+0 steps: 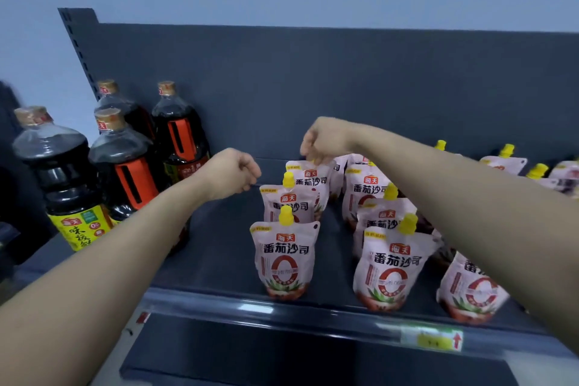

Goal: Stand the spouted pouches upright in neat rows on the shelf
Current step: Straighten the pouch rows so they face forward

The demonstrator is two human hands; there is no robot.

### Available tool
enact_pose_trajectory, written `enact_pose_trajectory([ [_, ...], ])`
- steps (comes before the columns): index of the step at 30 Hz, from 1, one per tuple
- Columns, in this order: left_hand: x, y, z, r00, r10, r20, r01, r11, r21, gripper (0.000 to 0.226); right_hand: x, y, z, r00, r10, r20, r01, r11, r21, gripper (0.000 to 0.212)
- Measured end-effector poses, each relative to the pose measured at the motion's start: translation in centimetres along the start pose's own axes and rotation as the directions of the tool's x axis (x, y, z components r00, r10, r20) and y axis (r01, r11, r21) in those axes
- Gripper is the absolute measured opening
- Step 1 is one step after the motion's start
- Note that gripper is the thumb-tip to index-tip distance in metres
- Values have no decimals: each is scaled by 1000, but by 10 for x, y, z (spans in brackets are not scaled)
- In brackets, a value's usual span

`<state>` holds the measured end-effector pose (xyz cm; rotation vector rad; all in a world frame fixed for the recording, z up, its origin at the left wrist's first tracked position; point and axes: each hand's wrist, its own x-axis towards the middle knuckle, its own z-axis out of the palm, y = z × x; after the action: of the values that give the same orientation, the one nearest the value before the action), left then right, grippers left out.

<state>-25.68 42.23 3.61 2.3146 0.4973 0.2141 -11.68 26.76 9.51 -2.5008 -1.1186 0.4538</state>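
Note:
Pink spouted pouches with yellow caps stand upright in rows on the dark shelf (pixel 219 260). The left row has a front pouch (pixel 283 260), a middle pouch (pixel 289 202) and a rear pouch (pixel 310 178). My right hand (pixel 326 141) is above that rear pouch, fingers pinched on its top at the spout. My left hand (pixel 232 174) hovers loosely curled just left of the row, holding nothing. A second row stands to the right, led by its front pouch (pixel 391 269). My right forearm hides part of a third row's front pouch (pixel 470 288).
Large dark soy sauce bottles (pixel 122 166) with orange handles stand at the shelf's left. More pouches (pixel 504 163) lie or lean at the far right back. A price rail (pixel 313 320) with a green and yellow tag runs along the shelf's front edge.

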Motion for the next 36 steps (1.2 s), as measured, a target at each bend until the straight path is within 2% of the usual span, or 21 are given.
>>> enact_pose_trajectory([
  [2,14,3,2,1000,28,5,-28,1000,2,18,7,5,-5,980,5,-198,-23,996,-89,30],
  [5,33,11,10,998,52,39,-52,999,4,16,17,17,-8,956,53,-289,-111,976,-190,33],
  [9,53,22,19,992,94,81,-96,995,29,11,29,35,-15,950,131,-283,-212,937,-279,35],
  [13,73,27,26,989,77,124,-88,993,85,40,45,48,-17,963,150,-226,-226,905,-361,30],
  [16,86,27,32,984,63,165,-86,987,136,48,57,50,-14,973,157,-170,-214,889,-404,22],
  [19,99,26,38,974,67,215,-106,978,178,39,73,54,-11,977,162,-138,-207,876,-436,18],
  [22,109,23,44,966,62,251,-108,978,176,26,88,58,-9,980,167,-105,-196,876,-440,36],
  [24,115,22,50,963,52,264,-100,980,173,18,97,60,-8,984,158,-83,-178,874,-452,37],
  [27,119,20,53,966,25,256,-68,984,163,23,107,62,-8,989,136,-58,-148,875,-461,31],
  [33,122,7,43,974,-1,226,-32,989,145,12,121,53,-6,995,62,-78,-89,902,-422,28],
  [36,121,2,38,972,-7,233,-20,993,116,19,128,48,-1,996,35,-77,-64,913,-402,24],
])
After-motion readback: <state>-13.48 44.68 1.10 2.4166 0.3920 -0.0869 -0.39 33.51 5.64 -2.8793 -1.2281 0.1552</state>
